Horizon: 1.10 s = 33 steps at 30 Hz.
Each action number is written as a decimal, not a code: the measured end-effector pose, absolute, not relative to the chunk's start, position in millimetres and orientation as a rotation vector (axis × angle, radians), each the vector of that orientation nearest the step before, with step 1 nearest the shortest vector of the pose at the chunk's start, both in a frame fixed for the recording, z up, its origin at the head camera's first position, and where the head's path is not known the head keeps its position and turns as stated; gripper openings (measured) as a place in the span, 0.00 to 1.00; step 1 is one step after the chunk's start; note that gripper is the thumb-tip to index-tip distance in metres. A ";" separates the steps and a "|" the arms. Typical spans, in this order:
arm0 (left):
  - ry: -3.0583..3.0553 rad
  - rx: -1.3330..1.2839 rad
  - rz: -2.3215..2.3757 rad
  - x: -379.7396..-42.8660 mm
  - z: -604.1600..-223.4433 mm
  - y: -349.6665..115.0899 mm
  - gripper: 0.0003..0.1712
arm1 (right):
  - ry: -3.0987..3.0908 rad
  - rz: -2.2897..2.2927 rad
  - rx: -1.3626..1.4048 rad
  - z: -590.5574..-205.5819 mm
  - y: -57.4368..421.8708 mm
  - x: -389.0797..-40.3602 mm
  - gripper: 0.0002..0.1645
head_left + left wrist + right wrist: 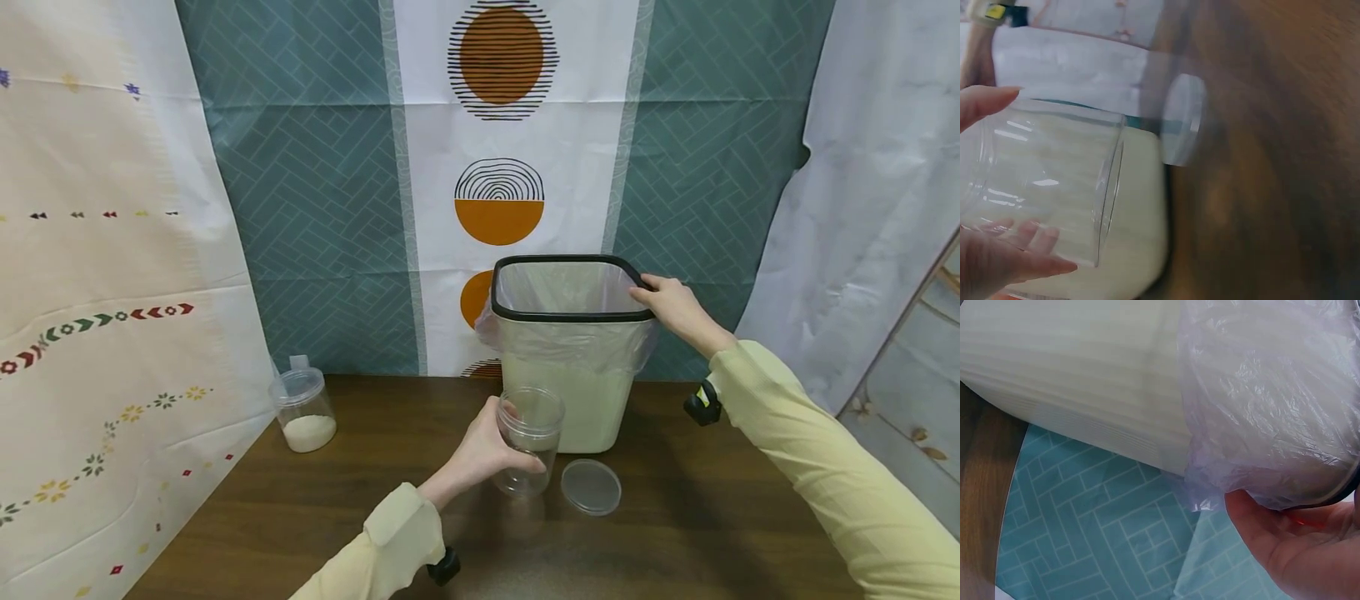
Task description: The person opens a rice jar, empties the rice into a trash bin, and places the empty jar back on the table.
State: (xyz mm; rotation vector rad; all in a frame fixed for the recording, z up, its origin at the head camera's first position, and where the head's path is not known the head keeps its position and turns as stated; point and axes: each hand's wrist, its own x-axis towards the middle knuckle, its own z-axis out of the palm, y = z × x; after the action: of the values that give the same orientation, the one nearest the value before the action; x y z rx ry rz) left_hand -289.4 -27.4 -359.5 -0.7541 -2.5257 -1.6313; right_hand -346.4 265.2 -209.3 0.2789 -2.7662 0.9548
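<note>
My left hand [487, 450] grips a clear plastic jar [529, 442] round its side, in front of the bin; its mouth faces up, without a lid. In the left wrist view the thumb and fingers wrap the jar [1047, 181], which looks see-through with nothing inside. My right hand [678, 308] holds the black rim of a pale green trash bin [570, 408] at its right side. A thin translucent bag [1260, 394] lines the bin and folds over its outside, and the right hand's [1304, 544] fingers curl at the rim over it.
A round clear lid [591, 487] lies flat on the brown table [360, 500], right of the jar. At the back left stands another clear jar [303, 412] with white contents. Patterned cloth [322, 208] hangs behind the table, and white cloth hangs on both sides.
</note>
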 end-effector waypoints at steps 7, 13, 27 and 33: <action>-2.568 -0.719 -1.562 -295.5 -382.3 -26.3 0.46 | -2.765 0.971 0.286 -210.1 264.4 -346.9 0.39; -2.560 -0.744 -1.507 -298.9 -392.8 -23.3 0.46 | -2.775 0.961 0.261 -209.5 264.6 -345.8 0.39; -2.570 -0.814 -1.496 -295.8 -400.5 -17.2 0.45 | -2.772 0.970 0.271 -208.8 262.9 -344.0 0.38; -2.570 -0.820 -1.517 -295.8 -403.0 -16.3 0.46 | -2.772 0.966 0.273 -208.8 263.4 -344.1 0.38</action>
State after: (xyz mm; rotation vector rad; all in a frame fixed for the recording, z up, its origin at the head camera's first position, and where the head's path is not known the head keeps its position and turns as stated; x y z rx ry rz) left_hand -295.8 -16.3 -403.0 -0.8199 -2.5696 -1.5167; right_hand -344.1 263.4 -208.8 0.2734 -2.7722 0.9665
